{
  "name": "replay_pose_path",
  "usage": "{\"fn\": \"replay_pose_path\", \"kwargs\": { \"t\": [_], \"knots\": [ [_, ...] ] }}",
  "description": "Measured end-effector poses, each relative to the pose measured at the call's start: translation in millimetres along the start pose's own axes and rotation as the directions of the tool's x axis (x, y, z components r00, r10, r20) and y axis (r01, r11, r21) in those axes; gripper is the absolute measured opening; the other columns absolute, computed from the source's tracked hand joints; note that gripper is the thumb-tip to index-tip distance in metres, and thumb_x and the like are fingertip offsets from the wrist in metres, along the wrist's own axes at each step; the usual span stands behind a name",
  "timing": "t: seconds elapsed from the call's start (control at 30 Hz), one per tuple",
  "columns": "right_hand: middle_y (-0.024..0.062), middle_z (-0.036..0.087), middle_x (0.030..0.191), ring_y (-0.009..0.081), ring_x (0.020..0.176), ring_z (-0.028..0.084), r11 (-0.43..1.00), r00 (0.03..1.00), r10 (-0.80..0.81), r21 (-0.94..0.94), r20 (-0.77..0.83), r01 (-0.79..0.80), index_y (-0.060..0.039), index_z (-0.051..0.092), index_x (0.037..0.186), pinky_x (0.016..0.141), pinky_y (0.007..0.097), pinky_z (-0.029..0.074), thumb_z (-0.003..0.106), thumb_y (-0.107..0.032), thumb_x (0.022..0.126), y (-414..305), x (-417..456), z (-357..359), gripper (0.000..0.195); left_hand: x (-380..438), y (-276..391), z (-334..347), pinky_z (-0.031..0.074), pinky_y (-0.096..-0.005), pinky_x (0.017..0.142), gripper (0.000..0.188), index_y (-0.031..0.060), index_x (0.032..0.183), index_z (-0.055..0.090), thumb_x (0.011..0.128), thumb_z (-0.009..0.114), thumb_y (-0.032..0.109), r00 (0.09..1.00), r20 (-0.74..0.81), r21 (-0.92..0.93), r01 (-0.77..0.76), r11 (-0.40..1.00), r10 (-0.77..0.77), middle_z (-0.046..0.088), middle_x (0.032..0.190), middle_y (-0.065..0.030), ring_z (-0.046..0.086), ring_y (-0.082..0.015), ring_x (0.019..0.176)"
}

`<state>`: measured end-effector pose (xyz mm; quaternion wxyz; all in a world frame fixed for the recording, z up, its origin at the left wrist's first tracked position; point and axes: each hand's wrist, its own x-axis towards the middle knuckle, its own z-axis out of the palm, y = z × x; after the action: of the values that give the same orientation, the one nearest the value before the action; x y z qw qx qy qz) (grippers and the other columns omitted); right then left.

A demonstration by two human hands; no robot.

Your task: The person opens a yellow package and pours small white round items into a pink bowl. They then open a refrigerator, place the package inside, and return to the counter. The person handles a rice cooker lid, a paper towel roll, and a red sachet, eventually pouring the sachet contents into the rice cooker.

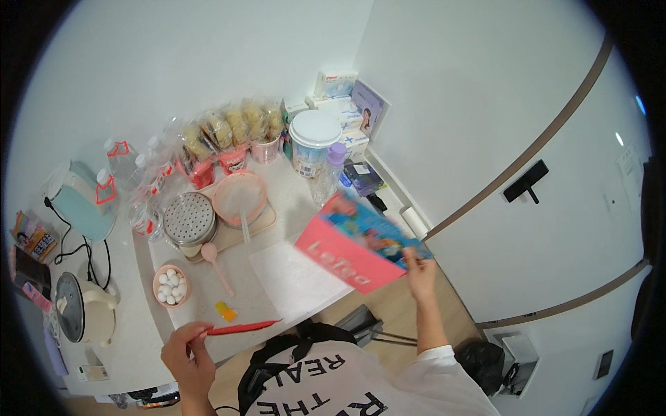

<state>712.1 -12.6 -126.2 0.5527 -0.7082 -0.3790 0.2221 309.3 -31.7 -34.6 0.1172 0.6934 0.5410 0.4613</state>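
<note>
My left hand (190,351) pinches one end of a thin red strip (247,327), seen edge-on at the table's front edge; its exact kind is unclear. At the right, my right hand (420,273) grips the corner of a pink and blue printed flat packet or card (343,255). It is tilted and slightly blurred, with floral pictures and lettering, above a white sheet (289,278). Left of the sheet lie a pink spoon (218,265) and a small orange-yellow piece (226,311). A pink bowl (156,292) holds several white balls.
Behind stand a steel pot with a perforated top (190,216), a pink bowl (239,195), a white-lidded tub (315,130) and a purple-capped bottle (329,174). An electric kettle (86,208) and a cream cooking pot (96,312) stand left. A door handle (526,182) is right.
</note>
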Motion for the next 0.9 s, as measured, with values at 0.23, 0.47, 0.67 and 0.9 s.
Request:
{"fn": "replay_pose_path", "kwargs": {
  "t": [0.23,0.47,0.67,0.9],
  "knots": [
    [0.0021,0.055,0.060,0.0076,0.056,0.047,0.986,0.965,-0.105,-0.152,-0.242,0.069,0.0028,0.063,0.078,0.051,0.0247,0.038,0.058,-0.019,0.082,16.7,132.8,-34.1,0.023,-11.6,6.6,3.4,0.039,-0.0201,0.052,0.011,-0.0003,0.080,0.051,0.086,0.047,0.008,0.982,0.036,-0.125,0.188,0.974,-0.185,0.060,0.074,-0.0094,0.050,-0.0095,0.059],
    [0.0073,0.056,0.058,0.0112,0.053,0.049,0.945,0.940,-0.178,-0.316,-0.292,0.081,0.0005,0.063,0.079,0.049,0.0286,0.039,0.058,-0.018,0.080,57.5,231.1,-0.7,0.019,-18.5,9.3,15.1,0.039,-0.0194,0.051,0.003,-0.0011,0.081,0.050,0.083,0.048,0.001,0.968,-0.048,-0.025,0.244,0.970,-0.245,0.061,0.074,-0.0107,0.050,-0.0090,0.059],
    [0.0080,0.058,0.061,0.0145,0.056,0.053,0.970,0.920,-0.208,-0.189,-0.333,0.151,0.0013,0.062,0.080,0.054,0.0293,0.042,0.058,-0.017,0.080,85.7,273.9,22.3,0.019,-26.1,10.7,20.9,0.039,-0.0201,0.053,0.007,-0.0010,0.079,0.047,0.084,0.048,0.004,0.928,-0.089,-0.085,0.354,0.932,-0.360,0.060,0.074,-0.0114,0.050,-0.0089,0.061],
    [0.0143,0.058,0.087,0.0186,0.077,0.056,0.966,0.935,-0.216,-0.203,-0.282,0.162,0.0006,0.053,0.106,0.069,0.0315,0.044,0.063,-0.022,0.077,88.6,280.9,26.4,0.038,-24.0,16.6,35.7,0.038,-0.0204,0.053,0.011,-0.0009,0.078,0.045,0.086,0.048,0.007,0.938,-0.113,-0.090,0.320,0.943,-0.329,0.061,0.074,-0.0119,0.049,-0.0090,0.060]
  ]
}}
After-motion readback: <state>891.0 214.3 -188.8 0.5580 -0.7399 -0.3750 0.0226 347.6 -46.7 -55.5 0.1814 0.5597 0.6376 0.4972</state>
